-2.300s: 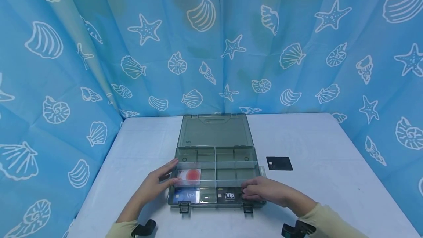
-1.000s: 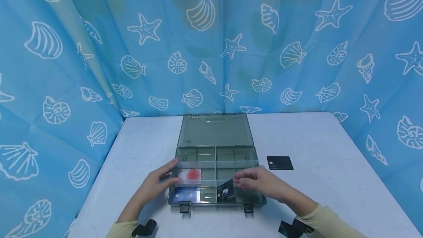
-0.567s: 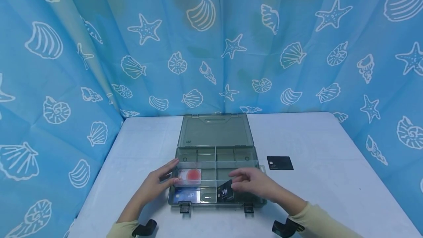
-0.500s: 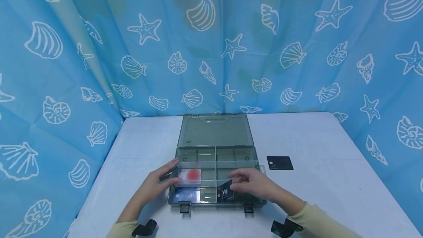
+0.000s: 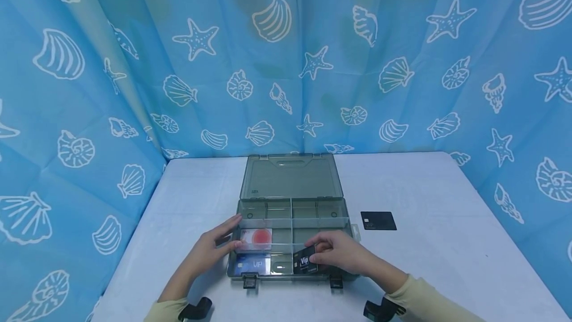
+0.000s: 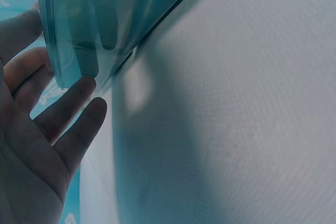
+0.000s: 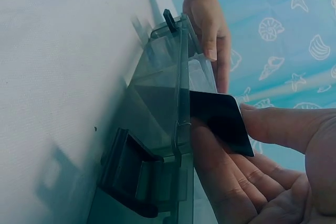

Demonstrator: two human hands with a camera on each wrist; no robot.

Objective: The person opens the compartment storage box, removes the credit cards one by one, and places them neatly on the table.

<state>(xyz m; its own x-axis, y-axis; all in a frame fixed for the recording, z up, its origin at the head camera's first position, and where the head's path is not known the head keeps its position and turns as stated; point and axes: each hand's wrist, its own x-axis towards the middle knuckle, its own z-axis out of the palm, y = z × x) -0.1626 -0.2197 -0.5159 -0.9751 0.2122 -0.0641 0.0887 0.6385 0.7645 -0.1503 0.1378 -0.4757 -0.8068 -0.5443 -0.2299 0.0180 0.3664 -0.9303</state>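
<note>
Head view: right hand (image 5: 337,251) pinches the tilted Vip card (image 5: 304,261), a divider (image 5: 292,212) close beside it! Left hand (image 5: 210,248), fingers spread, touches the box (image 5: 280,265); another black card (image 5: 379,221) lies outside.

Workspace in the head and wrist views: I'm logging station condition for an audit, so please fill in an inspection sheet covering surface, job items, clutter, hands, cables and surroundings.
Surface: white table; small dark speck in the right wrist view.
Job items: divided box, lid open; red-circle card in its left middle compartment; blue VIP card in its left front one; black Vip card tilted in its right front one; loose black card flat on the table, right of the box.
Clutter: nothing seen.
Left hand: touches the box's left side.
Right hand: pinches the black Vip card.
Cables: nothing seen.
Surroundings: blue curtain with white shells and starfish.
</note>
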